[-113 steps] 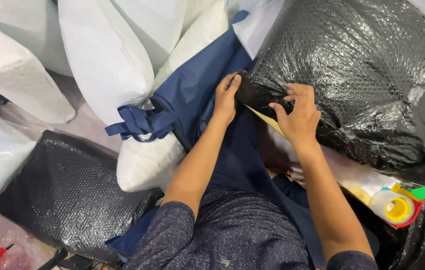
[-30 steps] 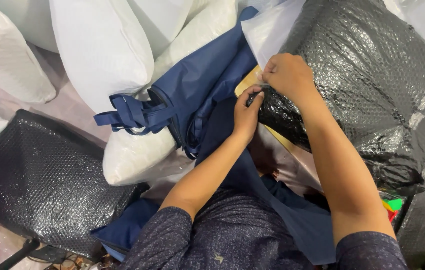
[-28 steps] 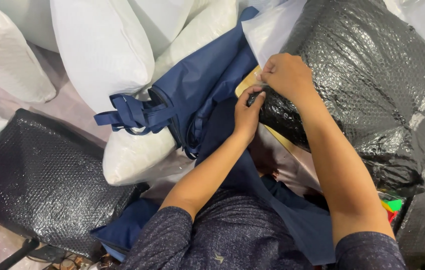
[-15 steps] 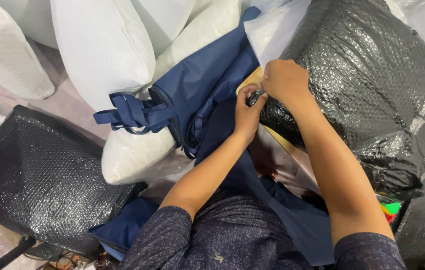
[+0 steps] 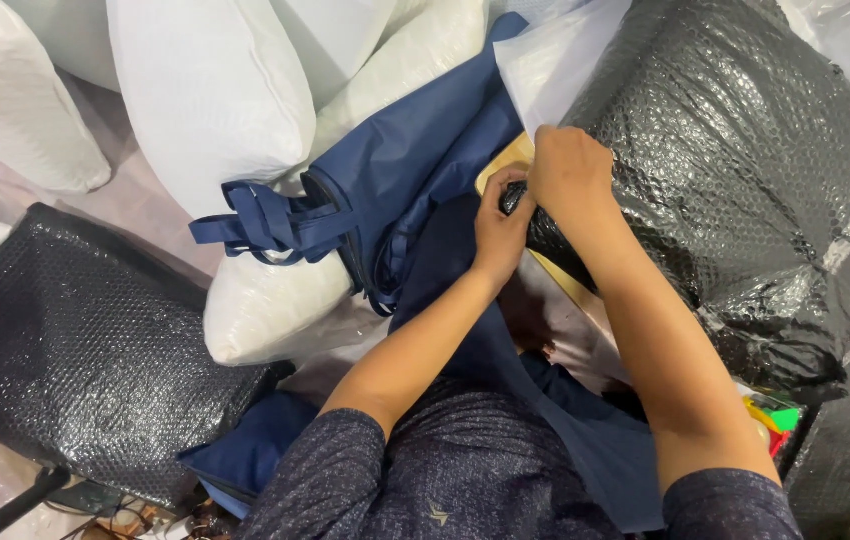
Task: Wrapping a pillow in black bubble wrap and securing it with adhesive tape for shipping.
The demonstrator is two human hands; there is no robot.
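A large bundle wrapped in black bubble wrap [image 5: 745, 150] lies at the right. My left hand [image 5: 501, 232] pinches the wrap's near corner against a tan board edge [image 5: 507, 160]. My right hand [image 5: 570, 172] presses on the same corner from above, fingers curled on the black wrap. Both hands touch each other at that corner. A dark blue fabric bag [image 5: 395, 190] with tied straps [image 5: 260, 222] lies just left of my hands.
White pillows [image 5: 215, 100] are stacked at the top left. A second black bubble-wrapped parcel [image 5: 75, 350] lies at the lower left. White sheet plastic [image 5: 555, 60] sits above my hands. A colourful tape dispenser [image 5: 770, 420] peeks out at the lower right.
My right hand has moved from the wrap's lower fold up to its far corner. Over the last second both hands stay at that corner, shifting slightly down and together.
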